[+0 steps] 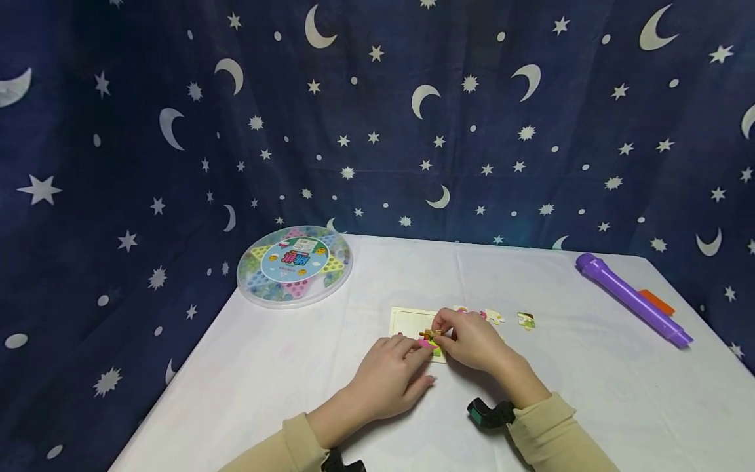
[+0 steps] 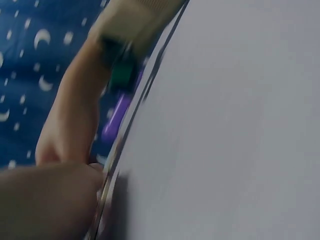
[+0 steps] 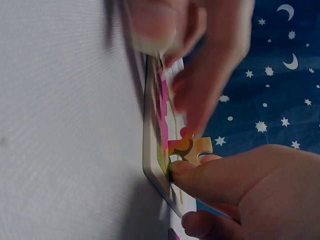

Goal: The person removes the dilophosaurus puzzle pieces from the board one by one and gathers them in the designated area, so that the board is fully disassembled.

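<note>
A jigsaw piece (image 3: pixel 192 147) in orange and tan is pinched between the thumb and fingers of my right hand (image 1: pixel 474 341), tilted up over the cream puzzle tray (image 1: pixel 396 320). Pink and green pieces (image 3: pixel 163 110) lie inside the tray's near part. My left hand (image 1: pixel 389 375) rests at the tray's near left edge, its fingers loosely stretched over the pieces there. In the right wrist view the left fingertips come down close to the pinched piece. The left wrist view shows mostly table, with the left hand (image 2: pixel 45 200) in front of the right.
Loose jigsaw pieces (image 1: pixel 494 317) lie behind the right hand, and another piece (image 1: pixel 526 320) sits farther right. A round Chinese checkers box (image 1: pixel 295 267) stands back left. A purple tube (image 1: pixel 634 300) and an orange item (image 1: pixel 657 302) lie at the right.
</note>
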Motion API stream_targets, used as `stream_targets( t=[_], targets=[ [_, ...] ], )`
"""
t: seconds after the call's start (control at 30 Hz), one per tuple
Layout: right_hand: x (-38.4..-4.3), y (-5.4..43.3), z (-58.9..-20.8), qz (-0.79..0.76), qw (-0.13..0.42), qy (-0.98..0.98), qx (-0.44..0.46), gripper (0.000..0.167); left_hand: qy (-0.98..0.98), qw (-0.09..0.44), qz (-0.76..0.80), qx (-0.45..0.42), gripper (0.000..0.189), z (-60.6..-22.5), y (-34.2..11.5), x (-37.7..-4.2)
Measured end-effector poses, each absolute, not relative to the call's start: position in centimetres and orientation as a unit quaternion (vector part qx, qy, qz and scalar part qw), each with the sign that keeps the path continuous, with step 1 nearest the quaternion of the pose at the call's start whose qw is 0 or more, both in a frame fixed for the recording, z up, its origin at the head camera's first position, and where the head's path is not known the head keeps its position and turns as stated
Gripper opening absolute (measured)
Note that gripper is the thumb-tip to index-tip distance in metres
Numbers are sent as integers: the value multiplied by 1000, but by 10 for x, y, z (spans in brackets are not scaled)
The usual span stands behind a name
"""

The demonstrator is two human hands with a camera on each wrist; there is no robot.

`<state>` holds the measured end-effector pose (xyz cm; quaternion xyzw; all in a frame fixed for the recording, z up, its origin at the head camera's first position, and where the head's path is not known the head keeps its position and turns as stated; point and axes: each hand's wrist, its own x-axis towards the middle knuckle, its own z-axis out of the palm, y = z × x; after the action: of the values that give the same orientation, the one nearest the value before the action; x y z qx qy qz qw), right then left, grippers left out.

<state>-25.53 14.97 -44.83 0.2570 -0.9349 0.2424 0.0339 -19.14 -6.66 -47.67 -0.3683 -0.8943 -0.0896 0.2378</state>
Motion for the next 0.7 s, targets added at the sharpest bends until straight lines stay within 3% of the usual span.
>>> stream_targets(
  t=[0.13,0.47,0.7],
  targets=[
    [-257,149,-447,249,23,-935,252,20,-908,204,-63,-362,57,-478,-60,-182],
    [-259,146,-450,292,13,-932,212,16,-916,175,-78,-351,59,-478,-59,-179],
    [-262,151,-452,359,30,-926,110,12,-924,152,-77,-342,58,-479,-57,-177]
  ],
)
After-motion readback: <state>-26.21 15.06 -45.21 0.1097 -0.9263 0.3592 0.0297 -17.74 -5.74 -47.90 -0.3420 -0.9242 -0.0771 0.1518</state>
